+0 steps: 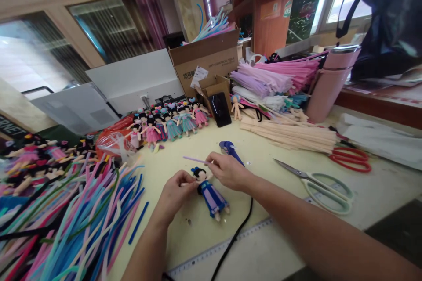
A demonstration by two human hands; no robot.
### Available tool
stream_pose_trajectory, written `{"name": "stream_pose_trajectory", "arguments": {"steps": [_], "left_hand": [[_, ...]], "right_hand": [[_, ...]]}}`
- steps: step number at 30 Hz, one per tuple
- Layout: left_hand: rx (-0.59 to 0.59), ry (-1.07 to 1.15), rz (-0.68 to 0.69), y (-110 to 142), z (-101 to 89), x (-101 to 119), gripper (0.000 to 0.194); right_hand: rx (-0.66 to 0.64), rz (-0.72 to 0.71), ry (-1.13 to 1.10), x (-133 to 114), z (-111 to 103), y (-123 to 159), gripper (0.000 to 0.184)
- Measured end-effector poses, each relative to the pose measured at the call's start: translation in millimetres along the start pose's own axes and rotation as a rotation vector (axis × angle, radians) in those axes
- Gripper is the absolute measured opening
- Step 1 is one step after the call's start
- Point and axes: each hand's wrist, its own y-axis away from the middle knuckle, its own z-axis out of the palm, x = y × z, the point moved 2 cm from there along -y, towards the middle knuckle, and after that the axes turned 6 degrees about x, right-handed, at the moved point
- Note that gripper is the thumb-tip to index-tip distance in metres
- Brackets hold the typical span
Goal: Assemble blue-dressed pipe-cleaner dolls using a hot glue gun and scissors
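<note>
While the left hand pinches the little doll by its arm, the right hand holds a thin purple strip. Each grip is small and tight, with just the fingertips pressed together. The doll wears a blue and purple dress and is between the two hands, at the near middle of the surface. A blue tool lies just past the right hand, and a black cord runs out from under the right arm to the near side. If that arm swings, it could snag the cord. If the left grip tugs too hard, the doll's skinny arm could bend or come off. To the right, the scissors could poke the arm if it slides over too far.
</note>
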Motion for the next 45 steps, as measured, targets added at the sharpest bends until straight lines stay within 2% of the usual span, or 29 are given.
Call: {"name": "stream_pose_trajectory", "arguments": {"steps": [3, 6, 9, 13, 17, 22, 26, 28, 31, 35, 37, 40, 45], "left_hand": [[-0.041, 0.076, -0.007, 3, -4.5, 3, 0.021], [-0.077, 0.129, 0.008, 5, -7.1, 3, 0.02], [-0.114, 0.177, 0.042, 6, -7.1, 2, 0.019], [-0.165, 0.201, -0.017, 8, -4.1, 1, 0.023], [-0.19, 0.138, -0.084, 8, -2.0, 9, 0.037], [-0.255, 0.167, -0.094, 6, 5.0, 25, 0.034], [-0.211, 0.246, -0.094, 7, 9.7, 29, 0.034], [-0.159, 0.253, -0.089, 9, 8.9, 30, 0.036], [-0.093, 0.244, -0.098, 15, 4.4, 30, 0.041], [-0.042, 0.233, -0.112, 25, -3.2, 30, 0.038], [-0.036, 0.231, -0.122, 29, -5.5, 28, 0.037], [-0.052, 0.219, -0.142, 29, -6.1, 22, 0.035], [-0.077, 0.183, -0.188, 17, -8.6, 2, 0.033]], "right_hand": [[0.031, 0.024, 0.071, 1, -6, 0, 0.021], [-0.042, 0.1, 0.054, 3, -6, -1, 0.023], [-0.15, 0.173, -0.176, 4, -3, -2, 0.027], [-0.133, 0.251, -0.407, 5, 0, -4, 0.036], [-0.115, 0.197, -0.409, 5, 7, -3, 0.037], [-0.063, 0.053, -0.352, -1, 7, 1, 0.026], [-0.061, -0.004, -0.308, -6, -3, 1, 0.022], [-0.016, -0.024, -0.277, -7, -11, 0, 0.028], [0.056, -0.028, -0.243, -7, -20, -1, 0.029], [-0.018, -0.01, -0.251, -9, -22, 0, 0.024], [-0.061, 0.025, -0.317, -10, -20, 1, 0.02], [-0.114, 0.148, -0.467, -10, -17, 2, 0.013], [-0.187, 0.304, -0.631, -9, -8, 2, 0.005]]}}
